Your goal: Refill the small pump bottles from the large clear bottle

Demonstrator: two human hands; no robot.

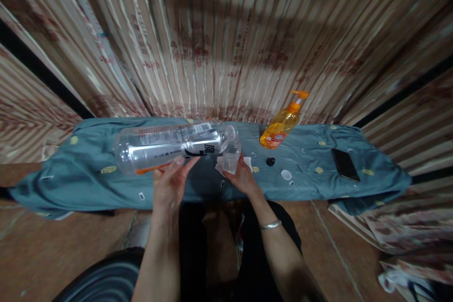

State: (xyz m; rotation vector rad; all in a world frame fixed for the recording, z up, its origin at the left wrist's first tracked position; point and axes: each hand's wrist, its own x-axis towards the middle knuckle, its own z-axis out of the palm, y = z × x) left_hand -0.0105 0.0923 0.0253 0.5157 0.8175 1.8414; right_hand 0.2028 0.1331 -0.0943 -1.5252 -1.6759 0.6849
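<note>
My left hand [170, 177] is wrapped round a large clear plastic bottle [170, 145] with a silver label, holding it on its side with the neck toward the right. At the bottle's mouth, a small clear container [231, 155] is gripped in my right hand [242, 175]. The bottle's neck overlaps the container's upper edge; I cannot tell whether they touch. Whether liquid passes between them does not show. A piece of white tissue [247, 163] shows behind and beside my right hand.
An orange pump bottle [279, 127] stands at the back right of the teal cloth [201, 188]. A small black object [270, 161], a white round disc [286, 175] and a black phone [345, 164] lie to the right. A curtain [219, 47] hangs behind.
</note>
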